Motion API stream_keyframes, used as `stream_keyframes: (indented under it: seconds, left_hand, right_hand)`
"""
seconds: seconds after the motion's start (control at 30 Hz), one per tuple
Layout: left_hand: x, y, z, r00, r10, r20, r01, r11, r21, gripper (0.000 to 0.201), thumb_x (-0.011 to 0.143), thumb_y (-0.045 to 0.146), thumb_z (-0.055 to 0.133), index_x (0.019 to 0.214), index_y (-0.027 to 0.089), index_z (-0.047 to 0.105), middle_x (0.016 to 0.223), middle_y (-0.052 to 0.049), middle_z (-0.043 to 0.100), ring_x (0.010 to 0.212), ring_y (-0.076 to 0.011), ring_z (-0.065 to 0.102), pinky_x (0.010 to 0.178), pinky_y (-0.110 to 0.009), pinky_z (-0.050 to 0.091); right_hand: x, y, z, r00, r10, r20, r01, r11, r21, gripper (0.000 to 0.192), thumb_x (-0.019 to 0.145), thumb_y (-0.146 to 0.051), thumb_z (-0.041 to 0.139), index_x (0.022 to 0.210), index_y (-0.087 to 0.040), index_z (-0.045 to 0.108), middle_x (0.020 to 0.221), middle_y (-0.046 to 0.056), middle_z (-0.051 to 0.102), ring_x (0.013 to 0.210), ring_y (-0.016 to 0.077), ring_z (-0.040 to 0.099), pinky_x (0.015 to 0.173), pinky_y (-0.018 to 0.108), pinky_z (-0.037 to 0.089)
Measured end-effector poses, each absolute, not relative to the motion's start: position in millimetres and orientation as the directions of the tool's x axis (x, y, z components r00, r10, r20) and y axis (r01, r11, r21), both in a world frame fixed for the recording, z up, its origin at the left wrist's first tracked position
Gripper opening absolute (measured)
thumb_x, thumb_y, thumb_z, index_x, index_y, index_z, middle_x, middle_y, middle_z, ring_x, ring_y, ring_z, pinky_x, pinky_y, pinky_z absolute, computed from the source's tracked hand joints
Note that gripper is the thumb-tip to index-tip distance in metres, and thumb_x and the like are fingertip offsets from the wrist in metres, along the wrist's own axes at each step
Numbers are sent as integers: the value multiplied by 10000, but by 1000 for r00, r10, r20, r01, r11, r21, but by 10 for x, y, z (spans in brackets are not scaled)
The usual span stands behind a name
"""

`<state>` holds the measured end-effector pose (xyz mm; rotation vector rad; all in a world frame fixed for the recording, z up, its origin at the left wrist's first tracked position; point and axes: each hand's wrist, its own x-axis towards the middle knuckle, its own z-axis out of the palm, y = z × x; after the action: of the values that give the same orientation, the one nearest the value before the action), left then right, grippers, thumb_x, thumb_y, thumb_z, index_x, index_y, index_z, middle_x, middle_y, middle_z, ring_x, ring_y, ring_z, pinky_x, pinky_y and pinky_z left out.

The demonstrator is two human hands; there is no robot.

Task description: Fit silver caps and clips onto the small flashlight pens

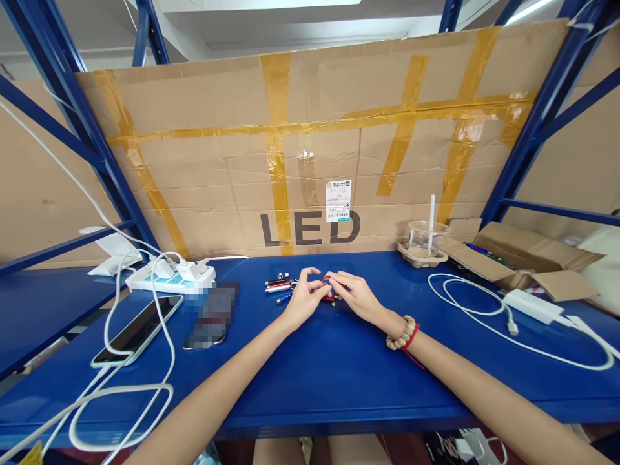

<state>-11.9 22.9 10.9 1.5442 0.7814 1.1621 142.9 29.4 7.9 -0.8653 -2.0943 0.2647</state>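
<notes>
My left hand (306, 298) and my right hand (356, 294) meet over the middle of the blue table. Their fingertips pinch a small red piece (326, 279), perhaps a loop or cord; its exact kind is too small to tell. Beneath the fingers lies another red item, mostly hidden, with a tiny metallic bit (334, 304) beside it. Just left of my left hand are slim pen-like tubes: a silver one (278, 288), a dark red one behind it, and a blue one (283, 299) partly covered by the hand. Several small shiny pieces (283, 276) sit behind them.
On the left are a white power strip (169, 279), two phones (138, 330) and looping white cables. To the right stand a plastic cup with straw (426, 237), an open cardboard box (523, 258) and a white adapter (533, 306). A taped cardboard panel (217, 168) closes the back.
</notes>
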Motion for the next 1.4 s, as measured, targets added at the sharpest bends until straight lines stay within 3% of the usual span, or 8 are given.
stream_keyframes:
  seconds: [0.33, 0.47, 0.57, 0.7, 0.87, 1.0, 1.3, 1.4]
  left_hand:
    - [-138, 262, 101, 372, 922, 104, -119, -64, 991, 397, 718, 328, 641, 976, 184, 376, 639, 44, 585, 630, -98, 573, 552, -196, 346]
    - [-64, 178, 74, 400, 904, 153, -87, -129, 988, 423, 686, 239, 675, 976, 169, 375, 649, 20, 620, 666, -113, 587, 681, -249, 404]
    - [-16, 141, 57, 413, 896, 163, -51, -156, 986, 427, 667, 221, 682, 977, 162, 394, 674, 1, 635, 665, -127, 591, 674, -257, 409]
    - [-62, 223, 54, 287, 921, 265, 3, -277, 961, 357, 676, 252, 668, 952, 157, 463, 670, -3, 641, 641, -139, 593, 655, -259, 413]
    - [-199, 347, 47, 189, 900, 394, 256, -432, 865, 164, 709, 309, 641, 762, 161, 593, 668, -14, 641, 671, -160, 586, 637, -258, 409]
    - [-237, 353, 25, 195, 863, 465, 504, -495, 708, 80, 715, 271, 636, 765, 214, 664, 739, -17, 647, 756, -185, 539, 667, -276, 396]
    - [-237, 392, -16, 253, 877, 409, 434, -481, 762, 280, 696, 245, 645, 971, 210, 599, 776, -3, 664, 628, -139, 524, 679, -273, 418]
    - [-252, 392, -10, 253, 870, 424, 519, -492, 699, 232, 720, 305, 627, 926, 204, 600, 811, -11, 632, 602, -125, 505, 634, -258, 413]
  right_hand:
    - [1415, 251, 107, -408, 679, 610, 479, 728, -490, 346, 921, -366, 316, 879, -185, 607, 716, 24, 549, 672, 144, 522, 665, 267, 449]
    - [1370, 239, 105, -356, 692, 628, 463, 714, -525, 324, 920, -347, 329, 951, -182, 606, 796, 34, 589, 723, 143, 548, 686, 255, 453]
    - [1384, 259, 105, -295, 712, 637, 471, 689, -551, 308, 915, -325, 347, 996, -173, 602, 881, 47, 610, 790, 148, 570, 726, 253, 455]
    - [1498, 356, 79, -178, 747, 641, 579, 606, -545, 323, 898, -332, 373, 1086, -180, 588, 977, 62, 628, 878, 176, 588, 767, 282, 461]
    - [1609, 454, 28, -71, 828, 556, 751, 411, -517, 295, 873, -336, 400, 1052, -259, 621, 1011, 13, 664, 930, 192, 605, 768, 306, 472]
    - [1600, 435, 35, -48, 867, 495, 802, 329, -499, 276, 853, -329, 417, 995, -271, 646, 1009, -12, 675, 904, 189, 621, 748, 311, 482]
    - [1581, 408, 59, -60, 899, 434, 861, 266, -432, 295, 853, -297, 387, 1012, -277, 634, 992, -9, 682, 928, 208, 616, 713, 309, 464]
    - [1591, 411, 58, -13, 912, 411, 866, 215, -451, 305, 847, -291, 380, 1044, -283, 612, 931, -6, 693, 895, 217, 620, 680, 307, 446]
